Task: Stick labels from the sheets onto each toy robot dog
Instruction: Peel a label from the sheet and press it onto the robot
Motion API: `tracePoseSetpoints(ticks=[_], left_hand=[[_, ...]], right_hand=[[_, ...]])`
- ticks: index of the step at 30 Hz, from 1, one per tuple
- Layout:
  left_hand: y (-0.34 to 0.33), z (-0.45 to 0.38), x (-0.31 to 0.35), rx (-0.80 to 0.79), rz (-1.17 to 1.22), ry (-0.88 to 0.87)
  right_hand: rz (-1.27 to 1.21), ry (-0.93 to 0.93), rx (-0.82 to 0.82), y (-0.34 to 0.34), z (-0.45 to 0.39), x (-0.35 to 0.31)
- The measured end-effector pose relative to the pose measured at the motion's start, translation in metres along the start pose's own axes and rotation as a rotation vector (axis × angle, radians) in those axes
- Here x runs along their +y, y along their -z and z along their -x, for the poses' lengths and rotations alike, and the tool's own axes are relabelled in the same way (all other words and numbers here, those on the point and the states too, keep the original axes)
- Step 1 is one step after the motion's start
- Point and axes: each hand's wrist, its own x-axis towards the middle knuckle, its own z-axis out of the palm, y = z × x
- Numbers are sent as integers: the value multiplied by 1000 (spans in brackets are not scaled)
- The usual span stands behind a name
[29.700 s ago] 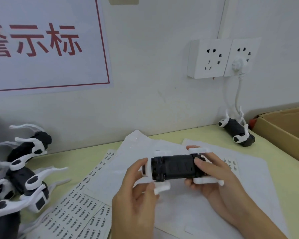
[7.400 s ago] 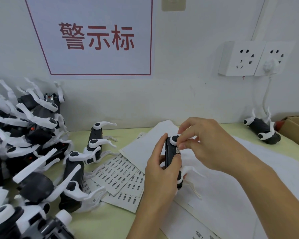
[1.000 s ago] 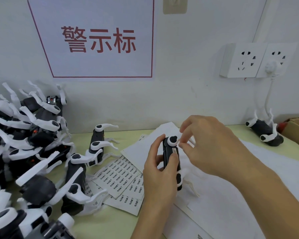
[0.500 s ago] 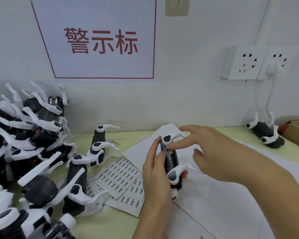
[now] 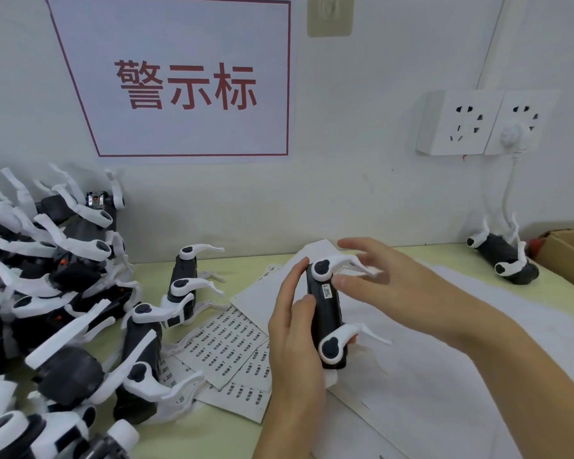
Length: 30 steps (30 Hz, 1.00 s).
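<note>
- Left hand (image 5: 295, 329) grips the toy robot dog (image 5: 325, 313) I am working on, fingers curled round its dark body, thumb lying along the near side; it is held just above the white backing paper (image 5: 444, 376) on the worktop (image 5: 232, 432).
- The dog's long axis runs away from me, leaning slightly left at the far end, with its white legs (image 5: 342, 339) sticking out to the right.
- A small white label (image 5: 326, 289) already sits on the upper face, near the far end.
- My right hand (image 5: 388, 279) hovers just right of that far end, fingers spread and loose, holding nothing; its fingertips look blurred.
- The label sheets (image 5: 226, 339) lie left of the held dog, flat on the worktop, so my left side is nearer them, but that hand is occupied.
- I judge the next label means my right hand crossing over the dog to the sheets.
- Other dogs (image 5: 63, 293) are heaped far left; a single dog (image 5: 501, 256) lies far right.
</note>
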Motion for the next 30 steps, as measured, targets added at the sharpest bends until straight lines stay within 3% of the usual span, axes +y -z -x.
tracePoseSetpoints(ticks=[8, 14, 24, 30], left_hand=[[1, 4, -1, -59, -26, -156], [1, 3, -1, -47, -103, -146], [0, 1, -1, -24, -12, -82], [0, 1, -1, -33, 1, -81]], right_hand=[[-146, 112, -55, -4, 0, -5], [-200, 65, -68, -1, -2, -1], [-187, 77, -140, 6, 0, 2], [-155, 65, -101, 2, -2, 1]])
